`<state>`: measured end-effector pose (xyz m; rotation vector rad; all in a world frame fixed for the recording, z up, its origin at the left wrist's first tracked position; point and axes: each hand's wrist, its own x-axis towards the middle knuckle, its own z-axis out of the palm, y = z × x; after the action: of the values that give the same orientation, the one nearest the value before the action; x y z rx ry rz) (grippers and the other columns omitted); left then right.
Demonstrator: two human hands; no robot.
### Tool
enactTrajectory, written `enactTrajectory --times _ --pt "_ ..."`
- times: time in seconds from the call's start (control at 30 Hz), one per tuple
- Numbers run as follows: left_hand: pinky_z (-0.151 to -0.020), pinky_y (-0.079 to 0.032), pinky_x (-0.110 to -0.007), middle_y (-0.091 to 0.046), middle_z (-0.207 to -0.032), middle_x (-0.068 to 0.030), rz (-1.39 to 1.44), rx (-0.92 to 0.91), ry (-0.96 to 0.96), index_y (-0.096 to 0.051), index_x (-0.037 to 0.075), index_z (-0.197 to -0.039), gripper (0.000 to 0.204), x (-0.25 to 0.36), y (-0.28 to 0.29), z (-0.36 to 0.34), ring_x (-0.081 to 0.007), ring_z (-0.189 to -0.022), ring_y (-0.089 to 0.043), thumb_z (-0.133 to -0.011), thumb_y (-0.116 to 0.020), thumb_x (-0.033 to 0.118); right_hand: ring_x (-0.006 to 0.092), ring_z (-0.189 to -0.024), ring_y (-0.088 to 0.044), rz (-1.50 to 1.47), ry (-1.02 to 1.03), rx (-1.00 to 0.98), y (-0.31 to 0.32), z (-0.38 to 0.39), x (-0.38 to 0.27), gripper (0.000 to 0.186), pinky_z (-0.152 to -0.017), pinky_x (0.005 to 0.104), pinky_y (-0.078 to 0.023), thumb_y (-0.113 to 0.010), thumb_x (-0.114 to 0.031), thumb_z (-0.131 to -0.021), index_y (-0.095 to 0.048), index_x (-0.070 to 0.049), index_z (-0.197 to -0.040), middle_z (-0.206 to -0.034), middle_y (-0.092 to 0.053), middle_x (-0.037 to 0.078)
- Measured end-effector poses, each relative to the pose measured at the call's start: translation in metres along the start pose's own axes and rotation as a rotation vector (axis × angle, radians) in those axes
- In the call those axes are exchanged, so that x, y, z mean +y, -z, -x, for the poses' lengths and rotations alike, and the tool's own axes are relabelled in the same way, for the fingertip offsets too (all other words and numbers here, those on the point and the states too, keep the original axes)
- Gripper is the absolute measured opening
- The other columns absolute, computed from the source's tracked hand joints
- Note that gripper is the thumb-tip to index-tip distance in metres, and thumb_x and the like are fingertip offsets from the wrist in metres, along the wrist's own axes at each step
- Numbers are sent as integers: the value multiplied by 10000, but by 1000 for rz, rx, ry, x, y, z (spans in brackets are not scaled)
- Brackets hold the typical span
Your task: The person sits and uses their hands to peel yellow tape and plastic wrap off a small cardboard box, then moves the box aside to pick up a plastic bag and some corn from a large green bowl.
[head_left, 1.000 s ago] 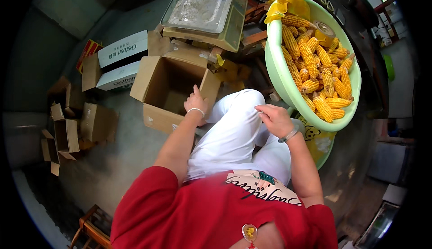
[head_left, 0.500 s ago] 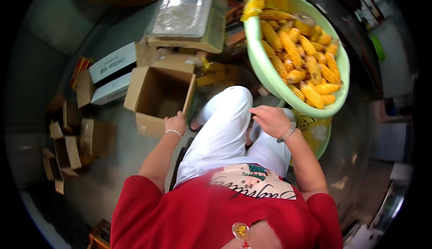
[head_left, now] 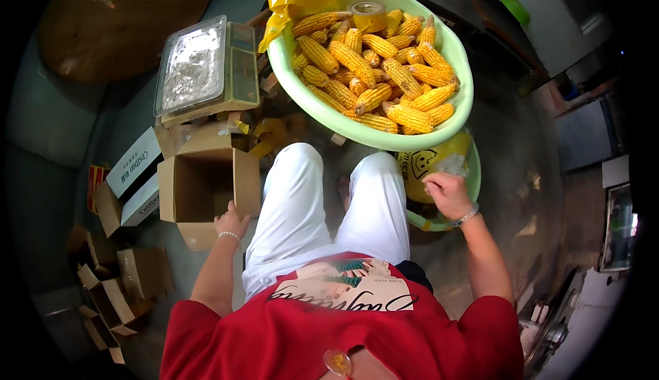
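A cardboard box [head_left: 199,188] stands with its flaps spread to the left of my knees, and only bare walls show inside. My left hand [head_left: 231,222] is closed on its near rim at the right corner, one finger pointing into the opening. Over a lower green basin [head_left: 476,174] to my right, my right hand [head_left: 447,194] has its fingers curled together; whether anything small is in them is hidden. Beneath that hand lies a yellow plastic bag [head_left: 439,159]. Ahead, a large pale green basin [head_left: 312,109] is heaped with dried corn cobs [head_left: 350,61].
A roll of tape [head_left: 369,16] lies on the corn, and yellow plastic [head_left: 295,2] hangs over the basin's rim. Behind the box is a scale [head_left: 241,64] with a metal tray [head_left: 193,64]. Several smaller boxes [head_left: 141,273] sit at far left. A round wooden table [head_left: 123,23] is beyond.
The view has swung rightward, so things sit further left. My right hand has moved from above my knee out to the lower basin. The left hand stays at the box rim.
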<state>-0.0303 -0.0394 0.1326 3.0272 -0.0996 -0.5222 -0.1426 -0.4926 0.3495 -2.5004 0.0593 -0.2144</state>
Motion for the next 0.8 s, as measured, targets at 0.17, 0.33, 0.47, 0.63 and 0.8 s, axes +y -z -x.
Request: enactTrajectory --times 0.17,0.33,0.47,0.63,0.8 --pt "-836 -369 -465 -645 -844 -159 -65 -135 30 -417 61 -1007 298 -9 -17 -8 -311 -834 -616 -794 -476 261 222 -568 -607 -63 -271 12 11 37 54 97 -529 303 -466 -517 14 -697 -610 -12 -708 -596 -590 115" --pt "-811 -383 -452 -644 -822 -168 -96 -205 22 -420 56 -984 276 -7 -3 -5 -307 -807 -623 -796 -484 247 197 -557 -607 147 -380 -53 14 64 117 125 -522 294 -466 -492 39 -662 -607 -11 -670 -576 -588 120" --pt "-867 -359 -448 -629 -905 -185 -2 -229 12 -356 29 -1194 587 -3 10 2 -307 -882 -600 -747 -565 347 227 -588 -613 -62 -713 96 14 68 156 97 -555 303 -476 -524 -11 -685 -619 -27 -672 -635 -611 132" --pt "-919 -342 -408 -559 -1072 -209 234 53 -65 -348 19 -1280 728 -8 20 7 -334 -992 -527 -675 -649 291 253 -658 -622 175 -607 199 -4 59 187 111 -620 322 -484 -591 -107 -697 -654 -29 -745 -701 -643 115" --pt "-918 -348 -395 -549 -1108 -185 277 150 -114 -437 18 -1212 576 -7 25 15 -330 -1029 -505 -702 -628 209 229 -783 -617 84 -827 385 -20 33 228 253 -711 321 -473 -665 -142 -722 -646 -27 -947 -878 -654 128"
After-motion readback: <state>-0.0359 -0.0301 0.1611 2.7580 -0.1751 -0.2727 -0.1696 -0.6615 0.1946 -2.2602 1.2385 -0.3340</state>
